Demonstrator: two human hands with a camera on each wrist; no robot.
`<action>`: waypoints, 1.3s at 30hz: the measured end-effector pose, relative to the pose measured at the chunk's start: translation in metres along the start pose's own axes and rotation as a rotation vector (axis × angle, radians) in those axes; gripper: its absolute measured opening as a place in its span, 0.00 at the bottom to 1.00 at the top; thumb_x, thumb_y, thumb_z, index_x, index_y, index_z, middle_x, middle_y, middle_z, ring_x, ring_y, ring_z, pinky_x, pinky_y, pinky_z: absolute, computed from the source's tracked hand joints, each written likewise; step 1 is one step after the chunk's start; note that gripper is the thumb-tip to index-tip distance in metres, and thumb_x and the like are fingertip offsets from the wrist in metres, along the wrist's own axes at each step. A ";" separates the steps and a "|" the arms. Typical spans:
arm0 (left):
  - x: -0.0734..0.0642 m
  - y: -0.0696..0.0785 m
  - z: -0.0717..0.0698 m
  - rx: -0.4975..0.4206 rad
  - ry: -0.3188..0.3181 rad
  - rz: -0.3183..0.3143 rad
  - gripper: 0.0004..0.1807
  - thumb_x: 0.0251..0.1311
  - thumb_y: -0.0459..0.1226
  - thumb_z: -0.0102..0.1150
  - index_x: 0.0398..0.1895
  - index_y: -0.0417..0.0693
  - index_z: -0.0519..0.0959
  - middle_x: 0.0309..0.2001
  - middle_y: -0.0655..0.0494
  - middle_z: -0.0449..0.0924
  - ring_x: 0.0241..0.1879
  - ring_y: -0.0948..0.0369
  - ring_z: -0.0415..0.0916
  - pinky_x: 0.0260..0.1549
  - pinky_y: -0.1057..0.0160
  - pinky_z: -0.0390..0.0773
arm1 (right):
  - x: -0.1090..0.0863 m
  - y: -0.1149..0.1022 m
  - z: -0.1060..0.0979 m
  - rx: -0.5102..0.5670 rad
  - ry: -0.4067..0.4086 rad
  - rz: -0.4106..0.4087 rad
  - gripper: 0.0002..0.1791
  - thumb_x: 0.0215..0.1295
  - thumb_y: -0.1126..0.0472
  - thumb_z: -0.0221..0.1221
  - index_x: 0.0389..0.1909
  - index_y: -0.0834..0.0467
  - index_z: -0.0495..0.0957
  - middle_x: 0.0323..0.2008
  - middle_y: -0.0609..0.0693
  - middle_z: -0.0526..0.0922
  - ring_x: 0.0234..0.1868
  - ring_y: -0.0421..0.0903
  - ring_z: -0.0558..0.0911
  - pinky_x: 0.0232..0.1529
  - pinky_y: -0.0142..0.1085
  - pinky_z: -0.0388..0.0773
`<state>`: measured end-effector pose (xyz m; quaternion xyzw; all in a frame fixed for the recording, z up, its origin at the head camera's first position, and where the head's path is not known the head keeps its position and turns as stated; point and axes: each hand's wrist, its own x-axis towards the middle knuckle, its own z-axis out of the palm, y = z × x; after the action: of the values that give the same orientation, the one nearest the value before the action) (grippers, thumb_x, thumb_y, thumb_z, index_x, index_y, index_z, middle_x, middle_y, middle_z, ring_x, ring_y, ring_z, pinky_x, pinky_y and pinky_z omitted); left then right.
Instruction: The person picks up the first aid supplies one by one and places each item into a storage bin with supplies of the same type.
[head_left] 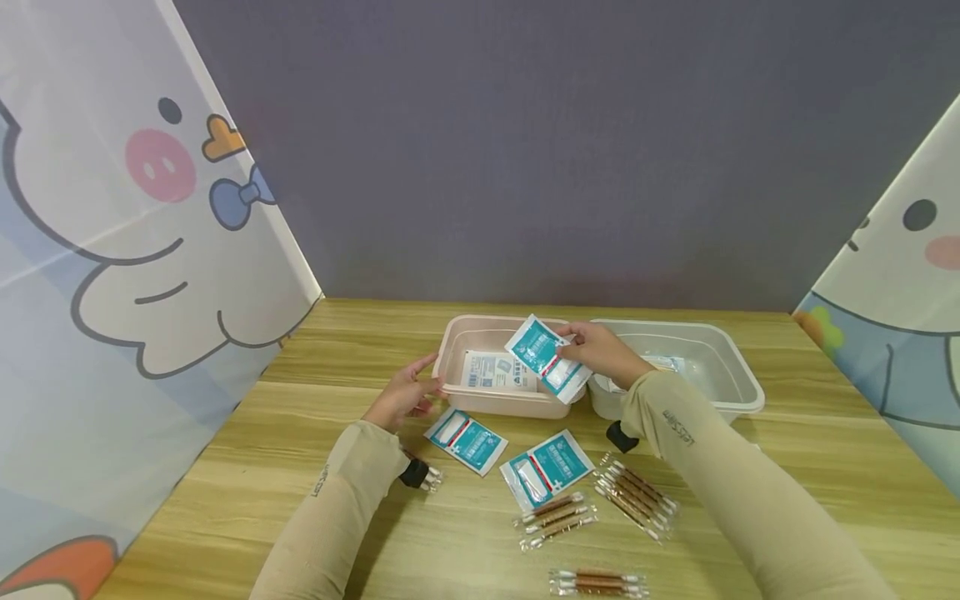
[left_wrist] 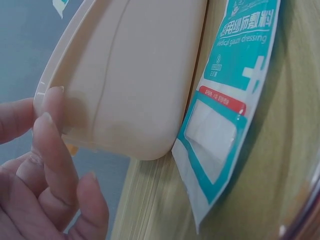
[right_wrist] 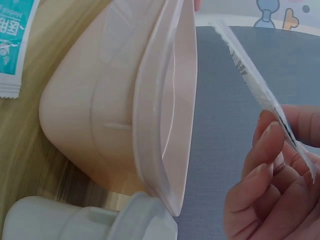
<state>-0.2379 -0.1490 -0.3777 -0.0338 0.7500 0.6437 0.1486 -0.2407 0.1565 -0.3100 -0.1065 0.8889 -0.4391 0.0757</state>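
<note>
My right hand [head_left: 600, 350] pinches a teal-and-white medical gauze dressing packet [head_left: 542, 354] by its edge, above the right end of a pale pink plastic bin [head_left: 517, 404]. In the right wrist view that packet [right_wrist: 255, 80] appears edge-on between thumb and fingers. With thumb and finger, my left hand [head_left: 407, 393] holds the bin's rim at its left end; the left wrist view shows the fingertips [left_wrist: 55, 102] on that rim. Inside the bin lies a packet [head_left: 495, 371] with its printed white back up. Two more gauze packets, one left [head_left: 467, 440] and one right [head_left: 547, 469], lie in front of it.
A whitish plastic bin [head_left: 731, 367] stands right beside the pink one, with a packet [head_left: 663, 363] inside, partly hidden by my right arm. Clear-wrapped bundles of cotton swabs lie in front, one right [head_left: 637, 497], one middle [head_left: 557, 521], one nearest [head_left: 597, 582]. A grey wall [head_left: 525, 150] rises behind the table.
</note>
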 end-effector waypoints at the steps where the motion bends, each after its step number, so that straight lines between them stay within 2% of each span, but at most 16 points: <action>1: 0.000 -0.001 0.000 0.003 0.002 -0.001 0.32 0.68 0.32 0.51 0.74 0.49 0.56 0.24 0.55 0.80 0.12 0.66 0.68 0.17 0.68 0.73 | 0.001 -0.001 0.001 -0.012 0.000 0.000 0.22 0.65 0.65 0.56 0.59 0.69 0.72 0.43 0.61 0.77 0.39 0.48 0.73 0.37 0.36 0.71; 4: 0.002 -0.002 0.000 0.004 0.009 -0.007 0.32 0.68 0.32 0.51 0.74 0.49 0.57 0.24 0.55 0.80 0.12 0.66 0.68 0.17 0.68 0.72 | 0.004 -0.002 0.003 -0.026 0.003 0.003 0.22 0.65 0.65 0.56 0.59 0.68 0.72 0.43 0.60 0.76 0.40 0.50 0.71 0.38 0.37 0.69; 8: 0.002 -0.003 0.000 -0.007 0.002 -0.003 0.32 0.68 0.31 0.51 0.74 0.48 0.56 0.23 0.56 0.80 0.12 0.67 0.68 0.17 0.69 0.71 | 0.008 -0.004 0.004 -0.014 0.006 0.005 0.21 0.65 0.66 0.56 0.58 0.68 0.73 0.37 0.58 0.77 0.35 0.48 0.72 0.34 0.35 0.70; 13: 0.000 -0.002 0.000 -0.020 -0.010 0.002 0.32 0.68 0.31 0.51 0.74 0.47 0.56 0.22 0.56 0.80 0.12 0.67 0.67 0.16 0.70 0.71 | 0.014 -0.005 0.007 0.008 -0.010 -0.004 0.21 0.66 0.65 0.56 0.59 0.67 0.72 0.38 0.57 0.77 0.34 0.47 0.72 0.32 0.35 0.71; 20: 0.001 -0.002 0.001 -0.020 -0.004 -0.003 0.32 0.68 0.31 0.52 0.74 0.47 0.56 0.25 0.53 0.81 0.12 0.67 0.67 0.17 0.69 0.72 | 0.022 -0.011 0.008 0.006 -0.037 -0.034 0.22 0.67 0.64 0.55 0.60 0.67 0.71 0.39 0.58 0.77 0.24 0.42 0.67 0.23 0.33 0.68; 24: 0.000 -0.001 0.001 -0.025 0.004 -0.005 0.32 0.68 0.31 0.52 0.74 0.48 0.56 0.25 0.51 0.82 0.11 0.67 0.67 0.17 0.69 0.72 | 0.026 -0.013 0.009 0.006 -0.039 -0.068 0.21 0.67 0.65 0.56 0.59 0.68 0.72 0.43 0.61 0.77 0.24 0.42 0.68 0.24 0.32 0.69; 31: 0.000 -0.001 0.004 -0.025 0.012 0.009 0.32 0.67 0.30 0.52 0.73 0.46 0.57 0.26 0.49 0.82 0.11 0.66 0.67 0.16 0.69 0.72 | 0.032 -0.013 0.009 -0.019 -0.045 -0.102 0.19 0.66 0.66 0.57 0.56 0.68 0.75 0.36 0.57 0.78 0.30 0.45 0.71 0.27 0.33 0.69; 35: 0.001 -0.002 0.004 -0.020 0.010 0.013 0.32 0.67 0.30 0.52 0.73 0.47 0.57 0.26 0.49 0.82 0.12 0.66 0.67 0.17 0.69 0.72 | 0.037 -0.016 0.011 -0.054 -0.037 -0.107 0.17 0.66 0.66 0.58 0.54 0.69 0.77 0.38 0.59 0.80 0.32 0.46 0.74 0.33 0.35 0.73; 39: 0.001 -0.002 0.002 -0.012 0.010 0.010 0.32 0.67 0.31 0.52 0.74 0.47 0.57 0.26 0.50 0.82 0.12 0.67 0.67 0.17 0.69 0.73 | 0.044 -0.019 0.014 -0.054 -0.038 -0.091 0.16 0.65 0.66 0.58 0.51 0.69 0.78 0.40 0.60 0.81 0.33 0.46 0.75 0.34 0.35 0.74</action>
<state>-0.2376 -0.1469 -0.3804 -0.0340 0.7471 0.6487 0.1412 -0.2778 0.1231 -0.3052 -0.1572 0.8930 -0.4159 0.0698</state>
